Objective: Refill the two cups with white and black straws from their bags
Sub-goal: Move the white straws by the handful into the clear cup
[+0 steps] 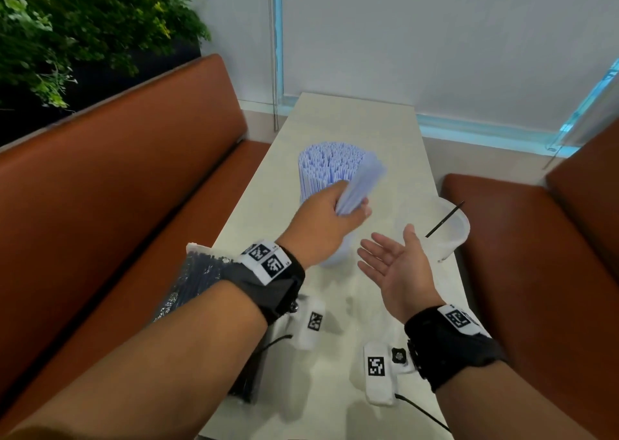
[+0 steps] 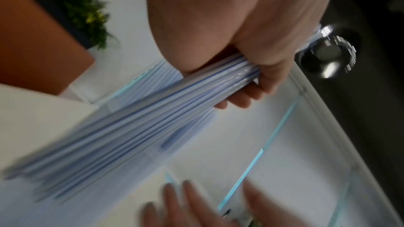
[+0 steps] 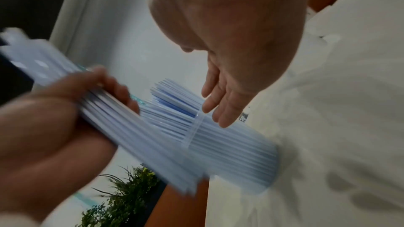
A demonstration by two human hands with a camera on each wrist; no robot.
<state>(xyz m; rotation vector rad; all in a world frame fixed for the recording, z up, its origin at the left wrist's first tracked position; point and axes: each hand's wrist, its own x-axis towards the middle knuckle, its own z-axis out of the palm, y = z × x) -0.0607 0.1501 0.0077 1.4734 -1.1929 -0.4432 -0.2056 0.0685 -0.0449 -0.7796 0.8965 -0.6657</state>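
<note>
Forearms in black wrist straps fill the foreground as a person leans over the table (image 1: 335, 128), bench seats (image 1: 117, 178) flanking it at nine and three o'clock. Largest of the task's things, the white cup (image 1: 330, 174) stands mid-table at twelve o'clock, already packed with white straws. Beside it at two o'clock, near the table's right edge, sits the clear cup (image 1: 445, 228), holding what looks like a single black straw (image 1: 443, 220). A bag of black straws (image 1: 194, 282) lies at nine o'clock under the left forearm, at the table's left edge.

The left hand (image 1: 321, 225) has its fingers curled round a bundle (image 1: 360, 185) of white straws, tilted toward one o'clock and touching the packed cup's right side. The right hand (image 1: 395, 265) hovers with palm up and fingers spread, holding nothing, just beside the bundle at five o'clock from it.

The step in hand appears to be seating this bundle in the white cup. Doing it well likely means standing the bundle upright, letting the free hand corral loose ends, and easing it down so neighbours do not spill. The wrist views are blurred.
</note>
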